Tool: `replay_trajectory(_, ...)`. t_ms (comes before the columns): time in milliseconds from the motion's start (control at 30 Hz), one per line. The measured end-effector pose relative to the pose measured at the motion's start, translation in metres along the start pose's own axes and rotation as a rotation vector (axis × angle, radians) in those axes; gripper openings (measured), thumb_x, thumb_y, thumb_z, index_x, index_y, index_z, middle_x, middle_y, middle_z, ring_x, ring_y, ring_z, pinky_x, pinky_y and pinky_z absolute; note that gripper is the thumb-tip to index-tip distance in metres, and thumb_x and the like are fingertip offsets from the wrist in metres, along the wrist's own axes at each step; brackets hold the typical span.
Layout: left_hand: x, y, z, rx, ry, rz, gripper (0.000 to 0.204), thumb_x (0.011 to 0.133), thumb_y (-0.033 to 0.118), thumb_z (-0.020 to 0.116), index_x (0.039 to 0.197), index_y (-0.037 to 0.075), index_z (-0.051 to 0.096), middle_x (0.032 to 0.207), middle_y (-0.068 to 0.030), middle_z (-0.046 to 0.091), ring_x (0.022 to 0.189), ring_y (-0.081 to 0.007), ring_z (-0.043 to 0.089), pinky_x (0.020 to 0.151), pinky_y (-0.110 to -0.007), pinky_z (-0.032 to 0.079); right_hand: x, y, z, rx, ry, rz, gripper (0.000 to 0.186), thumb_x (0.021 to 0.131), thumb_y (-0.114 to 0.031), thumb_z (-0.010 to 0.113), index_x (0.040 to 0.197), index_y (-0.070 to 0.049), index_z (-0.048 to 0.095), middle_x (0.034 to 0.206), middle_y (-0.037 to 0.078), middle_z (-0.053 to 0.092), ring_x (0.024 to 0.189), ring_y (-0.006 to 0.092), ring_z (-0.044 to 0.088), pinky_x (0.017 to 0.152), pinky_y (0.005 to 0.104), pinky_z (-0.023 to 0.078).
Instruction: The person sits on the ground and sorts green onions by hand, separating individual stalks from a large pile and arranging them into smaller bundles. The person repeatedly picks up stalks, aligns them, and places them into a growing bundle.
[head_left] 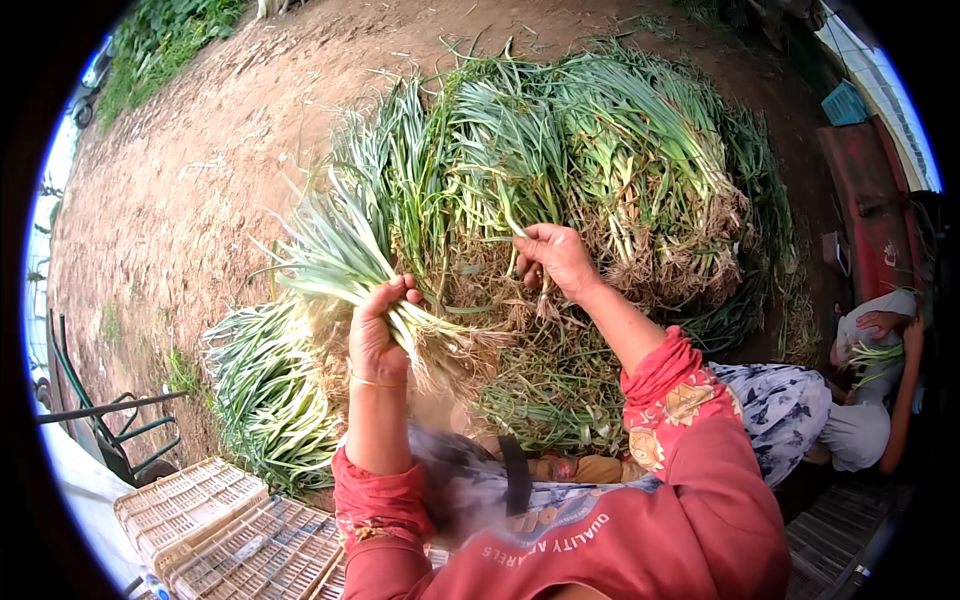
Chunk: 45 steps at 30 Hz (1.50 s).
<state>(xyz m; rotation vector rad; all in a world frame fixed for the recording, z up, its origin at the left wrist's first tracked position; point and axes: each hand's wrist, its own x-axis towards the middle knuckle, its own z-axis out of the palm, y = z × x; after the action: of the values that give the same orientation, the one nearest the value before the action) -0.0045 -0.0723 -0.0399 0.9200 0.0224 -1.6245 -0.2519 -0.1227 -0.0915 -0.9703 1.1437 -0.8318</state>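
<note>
My left hand (383, 330) is closed round a bunch of pale green leafy alliums (335, 255), roots hanging to the right. To its upper right, my right hand (555, 258) grips a single allium stalk (508, 208) with small roots dangling below. A large heap of the same plants (600, 130), green leaves upward and brown roots toward me, lies just beyond both hands. Another pile of paler leaves (255, 380) lies at the lower left, and loose greens (540, 395) lie under my arms.
Stacked cream plastic crates (190, 500) are at the lower left, beside a dark green metal frame (120, 430). A bare dirt floor (170, 210) spreads leftward. Another person (880, 400) holding greens sits at the right, near a red metal object (865, 210) and a blue crate (845, 100).
</note>
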Motion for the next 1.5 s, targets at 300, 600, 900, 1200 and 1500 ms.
replay_trajectory(300,-0.022,-0.059,0.002,0.441,-0.021,-0.206,0.027,0.075,-0.004,0.05,0.101,-0.012,0.051,0.095,-0.0217,0.061,0.084,-0.0289,0.064,0.071,-0.037,0.054,-0.116,0.044,0.044,0.091,-0.174,-0.024,0.018,0.089,-0.014,0.055,0.098,0.001,0.054,0.078,0.001,0.059,0.07,0.0046,0.051,0.062,0.0202,0.042)
replay_trajectory(600,-0.035,-0.063,-0.004,0.196,-0.071,-0.306,0.011,0.079,0.001,0.053,0.084,-0.009,0.054,0.075,-0.0151,0.06,0.068,-0.025,0.064,0.063,-0.036,0.056,-0.142,0.069,0.036,-0.494,-0.143,-0.308,0.024,0.087,-0.027,0.053,0.097,-0.005,0.06,0.09,0.015,0.062,0.082,0.0272,0.061,0.072,0.0344,0.046)
replay_trajectory(900,-0.036,-0.029,0.018,-0.086,-0.265,-0.297,0.015,0.08,0.006,0.054,0.091,-0.004,0.053,0.076,-0.0101,0.058,0.067,-0.0182,0.059,0.067,-0.031,0.053,-0.006,0.098,-0.046,-0.019,0.275,0.29,0.018,0.087,-0.016,0.054,0.093,0.0,0.054,0.072,0.007,0.061,0.055,0.0168,0.058,0.046,0.0276,0.044)
replay_trajectory(1200,-0.034,0.071,-0.005,-0.096,-0.265,0.358,0.029,0.076,-0.002,0.054,0.103,-0.01,0.048,0.105,-0.018,0.057,0.079,-0.0205,0.056,0.073,-0.031,0.05,-0.053,0.017,-0.035,0.092,0.154,0.112,0.011,0.088,-0.012,0.054,0.09,-0.001,0.055,0.075,0.009,0.062,0.059,0.0128,0.06,0.054,0.025,0.051)
replay_trajectory(1500,-0.023,0.012,-0.005,0.207,0.069,0.176,0.01,0.075,-0.006,0.057,0.083,-0.01,0.055,0.077,-0.0158,0.06,0.061,-0.019,0.057,0.058,-0.026,0.051,-0.111,0.023,-0.005,0.267,-0.016,0.032,0.014,0.083,-0.013,0.063,0.081,0.001,0.062,0.068,0.005,0.063,0.057,0.0089,0.056,0.056,0.0205,0.046)
